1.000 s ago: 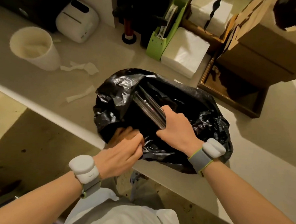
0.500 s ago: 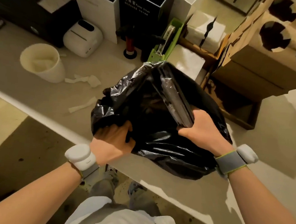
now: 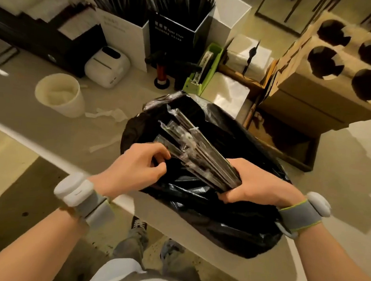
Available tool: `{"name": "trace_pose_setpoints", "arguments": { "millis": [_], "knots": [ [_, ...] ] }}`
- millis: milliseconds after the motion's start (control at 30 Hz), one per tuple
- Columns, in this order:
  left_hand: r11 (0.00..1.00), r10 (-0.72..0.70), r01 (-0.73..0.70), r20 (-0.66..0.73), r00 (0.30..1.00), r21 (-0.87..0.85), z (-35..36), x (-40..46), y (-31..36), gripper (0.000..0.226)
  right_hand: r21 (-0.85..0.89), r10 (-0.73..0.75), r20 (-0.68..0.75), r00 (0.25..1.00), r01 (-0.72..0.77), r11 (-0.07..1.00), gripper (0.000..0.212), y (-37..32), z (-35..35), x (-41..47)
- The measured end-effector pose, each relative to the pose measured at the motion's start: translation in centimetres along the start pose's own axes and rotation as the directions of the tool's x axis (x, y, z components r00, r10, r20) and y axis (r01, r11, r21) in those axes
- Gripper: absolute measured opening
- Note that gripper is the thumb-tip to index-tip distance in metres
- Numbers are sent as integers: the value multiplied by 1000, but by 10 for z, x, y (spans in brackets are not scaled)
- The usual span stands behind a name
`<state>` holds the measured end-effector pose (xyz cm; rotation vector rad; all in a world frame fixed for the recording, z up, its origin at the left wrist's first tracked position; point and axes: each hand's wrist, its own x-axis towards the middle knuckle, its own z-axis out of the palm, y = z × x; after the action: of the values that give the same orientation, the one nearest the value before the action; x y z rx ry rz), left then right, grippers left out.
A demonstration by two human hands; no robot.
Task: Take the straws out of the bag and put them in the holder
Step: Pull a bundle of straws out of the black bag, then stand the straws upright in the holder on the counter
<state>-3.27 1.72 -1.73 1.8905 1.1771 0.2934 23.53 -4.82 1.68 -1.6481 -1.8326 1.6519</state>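
1. Straws [image 3: 198, 150], dark and wrapped in clear plastic, are held as a bundle at the centre of the frame, slanting from lower right up toward upper left, with their upper ends fanned above the open mouth of the black bag [image 3: 230, 213].
2. The right hand [image 3: 258, 185] is closed around the lower end of the bundle; its fingers are curled beneath the straws and its thumb is laid along the top. The forearm enters from the lower right corner, and a grey wristband with a white module is worn on the wrist.
3. The left hand [image 3: 137, 166] is set just left of the bundle, fingers bent and half curled, fingertips touching the wrappers of the leftmost straws; whether one is actually pinched cannot be told. Its forearm comes in from the lower left corner, with a white module on the wrist.
4. The bag is seen lying on the pale counter [image 3: 28, 107], its lower part hanging over the near edge.
5. Upright straws are seen in the black holder [image 3: 172, 36] and the white holder [image 3: 124, 35] at the top centre of the frame.
6. A white cup [image 3: 60, 96] stands at the left.
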Motion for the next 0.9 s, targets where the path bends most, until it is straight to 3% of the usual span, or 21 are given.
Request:
{"name": "trace_pose_setpoints", "arguments": {
  "millis": [167,267,400,433,600,700,767,900],
  "knots": [
    [986,143,-138,53,988,-89,-2,-14,27,38,94,-142,-321,936,181,979,25,-20,-1,-3],
    [956,134,-96,119,984,-279,2,-7,55,59,92,-240,-510,826,330,940,21,-46,-17,-3],
    [898,129,-37,180,975,-439,2,10,81,74,152,-322,-652,687,533,832,24,-80,-41,6],
    [888,127,-32,178,976,-459,4,13,86,78,174,-320,-656,683,550,817,25,-86,-43,12],
    [830,207,-209,-63,976,-517,-19,44,125,58,208,-318,-693,647,602,771,36,-121,-63,39],
    [821,209,-279,-192,959,-499,-40,68,138,51,160,-355,-707,612,627,763,30,-143,-80,60],
    [814,234,-324,-240,942,-482,-66,87,146,49,128,-373,-730,572,651,748,23,-166,-99,75],
    [840,330,-396,-230,916,-372,-145,156,147,32,27,-413,-782,468,686,727,30,-217,-159,128]
  ]
}}
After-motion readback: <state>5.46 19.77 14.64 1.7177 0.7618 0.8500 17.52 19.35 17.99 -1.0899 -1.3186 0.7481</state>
